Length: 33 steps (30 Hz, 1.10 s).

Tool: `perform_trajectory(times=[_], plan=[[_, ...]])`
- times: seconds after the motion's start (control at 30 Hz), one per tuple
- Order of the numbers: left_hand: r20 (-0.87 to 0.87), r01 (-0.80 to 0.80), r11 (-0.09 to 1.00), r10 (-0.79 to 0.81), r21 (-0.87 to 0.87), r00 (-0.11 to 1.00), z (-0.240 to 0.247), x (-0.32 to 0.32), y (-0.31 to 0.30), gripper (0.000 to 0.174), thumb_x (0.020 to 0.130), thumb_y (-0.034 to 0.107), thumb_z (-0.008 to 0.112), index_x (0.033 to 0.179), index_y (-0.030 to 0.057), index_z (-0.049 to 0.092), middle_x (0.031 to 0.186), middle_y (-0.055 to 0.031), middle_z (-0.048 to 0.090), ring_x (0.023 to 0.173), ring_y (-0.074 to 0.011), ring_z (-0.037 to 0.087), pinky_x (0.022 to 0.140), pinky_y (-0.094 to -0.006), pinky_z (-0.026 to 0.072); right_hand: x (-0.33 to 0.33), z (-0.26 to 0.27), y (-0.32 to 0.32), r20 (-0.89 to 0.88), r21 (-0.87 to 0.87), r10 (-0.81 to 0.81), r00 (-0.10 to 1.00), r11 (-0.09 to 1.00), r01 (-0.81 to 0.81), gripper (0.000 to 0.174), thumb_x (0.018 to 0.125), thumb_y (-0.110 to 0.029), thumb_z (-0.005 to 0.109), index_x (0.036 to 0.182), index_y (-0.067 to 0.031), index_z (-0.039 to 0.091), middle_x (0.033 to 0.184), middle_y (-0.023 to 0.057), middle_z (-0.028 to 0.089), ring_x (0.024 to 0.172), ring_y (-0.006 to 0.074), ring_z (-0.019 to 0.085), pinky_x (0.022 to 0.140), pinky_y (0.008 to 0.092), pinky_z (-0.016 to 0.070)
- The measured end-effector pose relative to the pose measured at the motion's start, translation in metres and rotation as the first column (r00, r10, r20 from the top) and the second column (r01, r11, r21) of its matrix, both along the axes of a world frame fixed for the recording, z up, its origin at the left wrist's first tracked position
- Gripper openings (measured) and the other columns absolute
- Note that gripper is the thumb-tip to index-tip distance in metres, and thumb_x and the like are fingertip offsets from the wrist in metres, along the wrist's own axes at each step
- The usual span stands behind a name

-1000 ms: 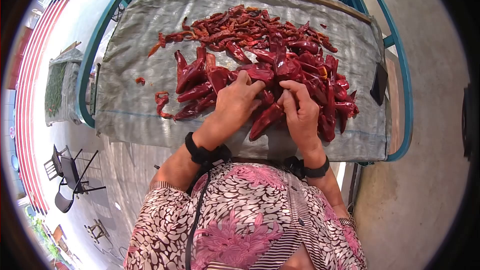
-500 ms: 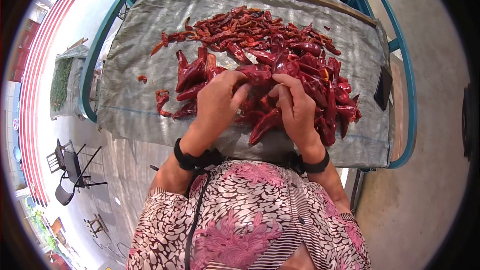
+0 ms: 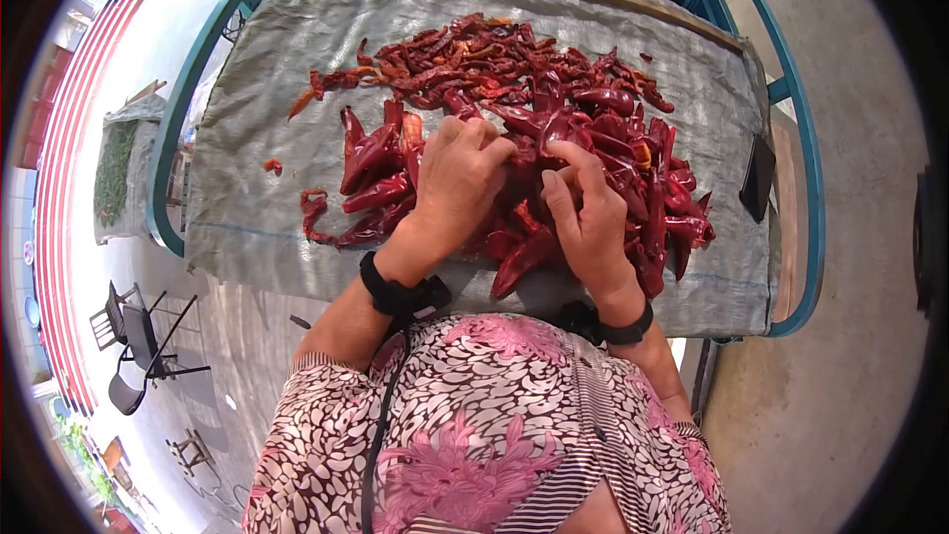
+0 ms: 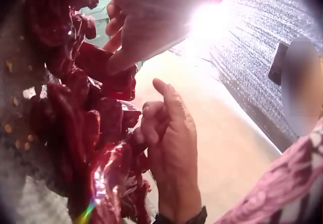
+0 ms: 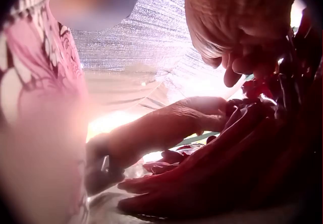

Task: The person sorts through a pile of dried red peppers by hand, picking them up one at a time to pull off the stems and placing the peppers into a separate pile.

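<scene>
A heap of large glossy red chili peppers (image 3: 638,163) lies before me on a grey woven sheet (image 3: 267,138). My left hand (image 3: 460,178) is bent over the left part of this heap in the head view. In the left wrist view, the left thumb and fingers grip a red pepper (image 4: 96,62). My right hand (image 3: 591,227) hovers at the heap's near side, thumb and forefinger apart. Its loosely bent fingers hold nothing visible in the left wrist view, where the right hand (image 4: 174,148) is below the left. Part of the gripped pepper is hidden by the left hand.
Shriveled dried chilies (image 3: 465,59) spread behind the heap. A wooden strip (image 3: 647,12) lies along the sheet's far edge, and a dark flat object (image 3: 758,178) sits at right. Teal metal rails (image 3: 806,158) flank the sheet. Folding chairs (image 3: 143,336) stand on the floor at left.
My left hand drew back left and nearer, then moved forward and right over the peppers. The right thumb and forefinger have spread apart; the right hand stays near the same spot.
</scene>
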<state>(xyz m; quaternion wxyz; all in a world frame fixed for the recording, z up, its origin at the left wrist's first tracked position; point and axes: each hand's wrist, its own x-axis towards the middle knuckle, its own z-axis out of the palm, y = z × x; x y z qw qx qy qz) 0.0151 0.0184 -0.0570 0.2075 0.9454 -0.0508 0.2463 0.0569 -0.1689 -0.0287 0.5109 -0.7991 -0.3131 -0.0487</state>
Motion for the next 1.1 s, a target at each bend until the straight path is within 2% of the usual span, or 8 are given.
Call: perform_trajectory(times=[0.33,0.43,0.53,0.63,0.67,0.77,0.9,1.1], plan=[[-0.052,0.313,0.84,-0.373,-0.443,0.926,0.024,-0.008,0.007,0.03,0.084,0.0,0.071,0.114,0.0051,0.069,0.111,-0.0112,0.072,0.093,-0.029,0.065,0.079,-0.0386,0.0516,-0.001,-0.003,0.004,-0.029,0.051,0.092,0.995,0.995,-0.09,0.024,0.102,-0.015,0.065,0.124,-0.007,0.063,0.082,0.0108,0.069,0.069,0.0194,0.069,0.064,0.0307,0.0535],[-0.164,0.214,0.8,-0.361,-0.561,0.918,0.032,-0.01,0.005,0.02,0.086,0.009,0.07,0.106,0.0069,0.068,0.099,-0.0131,0.071,0.091,-0.038,0.064,0.083,-0.0442,0.0505,-0.008,0.002,-0.001,-0.115,-0.001,0.06,0.992,0.998,-0.061,0.019,0.102,-0.009,0.062,0.121,-0.0068,0.065,0.089,0.0117,0.071,0.072,0.0211,0.071,0.067,0.0313,0.0554],[-0.369,-0.124,0.868,-0.071,-0.48,0.927,0.028,-0.011,0.012,0.028,0.084,0.008,0.073,0.112,0.0071,0.066,0.104,-0.0144,0.068,0.084,-0.0392,0.063,0.08,-0.0437,0.0525,-0.01,0.005,-0.014,-0.176,-0.088,0.037,0.984,0.995,-0.053,0.021,0.099,-0.008,0.065,0.12,-0.0083,0.066,0.093,0.0108,0.071,0.075,0.0224,0.072,0.067,0.0322,0.0558],[0.004,-0.118,0.907,0.131,-0.403,0.991,0.019,-0.004,0.017,0.041,0.083,0.005,0.076,0.121,0.0081,0.063,0.107,-0.0136,0.06,0.073,-0.0315,0.061,0.073,-0.0416,0.0536,-0.009,0.009,-0.029,-0.009,-0.249,0.16,0.987,0.956,-0.157,0.026,0.092,-0.006,0.068,0.118,-0.01,0.066,0.099,0.008,0.07,0.079,0.0252,0.072,0.067,0.0352,0.0567],[-0.067,-0.145,0.89,0.129,-0.432,0.989,0.02,-0.008,0.016,0.049,0.083,0.002,0.077,0.129,0.0095,0.06,0.108,-0.0108,0.053,0.069,-0.0202,0.058,0.068,-0.0346,0.0528,-0.009,0.01,-0.035,0.01,-0.322,0.225,0.974,0.923,-0.209,0.028,0.09,-0.006,0.07,0.118,-0.0103,0.066,0.102,0.0071,0.069,0.081,0.0262,0.072,0.067,0.0364,0.057],[-0.044,-0.087,0.797,0.076,-0.598,0.996,0.023,-0.01,0.008,0.043,0.086,0.004,0.076,0.127,0.0086,0.063,0.104,-0.0088,0.052,0.068,-0.013,0.055,0.066,-0.0302,0.0503,-0.015,0.01,-0.042,0.014,-0.488,0.324,0.946,0.828,-0.276,0.034,0.082,-0.006,0.072,0.115,-0.0108,0.064,0.112,0.0054,0.065,0.085,0.0306,0.071,0.068,0.0405,0.0581],[-0.264,0.126,0.767,-0.364,-0.629,0.893,0.029,-0.014,0.008,0.031,0.091,0.011,0.075,0.121,0.0058,0.067,0.101,-0.0025,0.063,0.077,-0.0075,0.056,0.066,-0.0252,0.0472,-0.017,0.0,-0.043,0.01,-0.555,0.316,0.949,0.791,-0.258,0.037,0.082,-0.005,0.072,0.118,-0.0107,0.064,0.112,0.0072,0.063,0.084,0.0316,0.071,0.068,0.0414,0.0577],[-0.385,0.28,0.885,-0.422,-0.373,0.821,0.038,-0.023,-0.011,0.047,0.079,0.029,0.085,0.117,0.0077,0.068,0.101,-0.0111,0.069,0.093,-0.0294,0.07,0.077,-0.0412,0.055,-0.009,0.022,-0.039,-0.092,-0.263,0.246,0.965,0.929,-0.262,0.04,0.081,-0.001,0.073,0.119,-0.0061,0.062,0.109,0.0116,0.062,0.084,0.0306,0.069,0.072,0.0375,0.057]])
